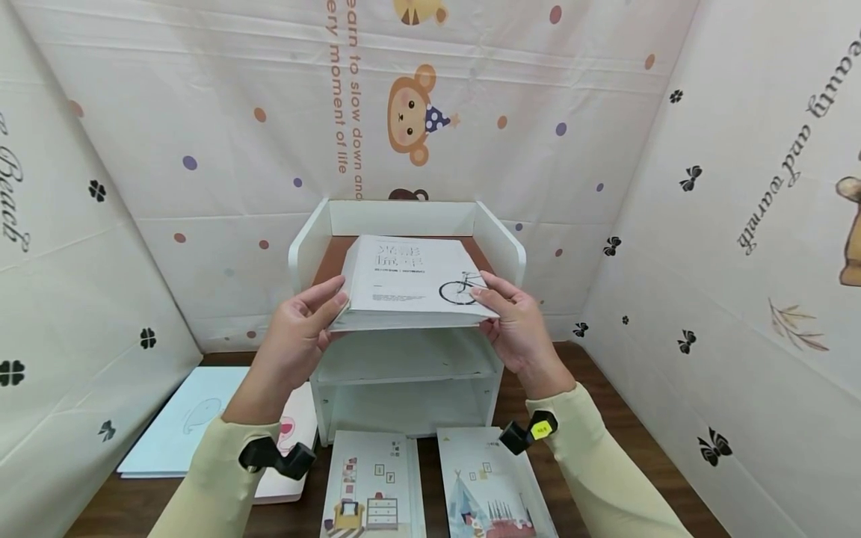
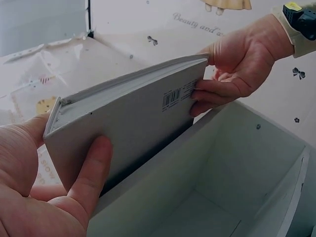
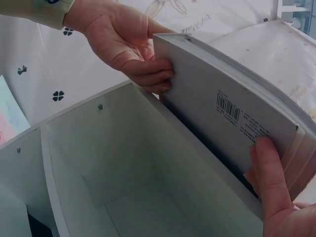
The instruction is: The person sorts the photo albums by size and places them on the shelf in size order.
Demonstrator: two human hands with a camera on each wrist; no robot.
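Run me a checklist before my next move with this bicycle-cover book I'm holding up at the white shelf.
1. Left hand grip: ok, thumb on the front cover side, fingers under the bicycle-cover book.
2. Right hand grip: ok, pinching the opposite end the same way.
3. Front cover up: ok, the barcode is on the underside.
4. Brown top surface free beneath the book: cannot tell, the book hides much of it.
5. Book clear of the white shelf's front edge: cannot tell, they look very close.
6. Space directly in front of the shelf: not ok, a drawer-picture book and a tent-picture book lie there.
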